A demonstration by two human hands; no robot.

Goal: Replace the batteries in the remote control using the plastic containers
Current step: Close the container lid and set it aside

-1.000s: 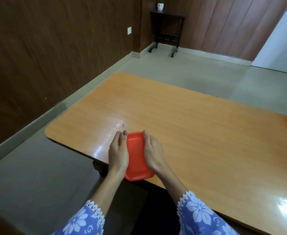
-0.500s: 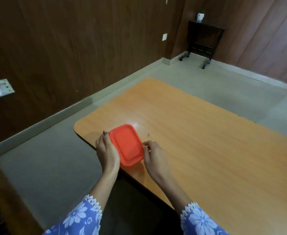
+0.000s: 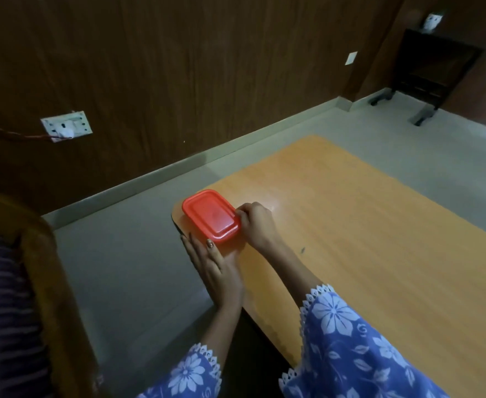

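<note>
container: i see the red lidded container (image 3: 210, 215) lying flat at the near left corner of the orange surface (image 3: 365, 239)
left grip: my left hand (image 3: 215, 267) lies flat, fingers straight, touching the container's near end; holding nothing
right grip: my right hand (image 3: 257, 222) is curled, fingertips pinching the lid's right edge

Red plastic container (image 3: 209, 215), rectangular with rounded corners, its lid seated and closed, lying flat at the near left corner of the orange table (image 3: 379, 239). The long axis runs diagonally away from the viewer. The lid shows a raised rim around a flat, slightly glossy central panel; the contents are hidden.
</note>
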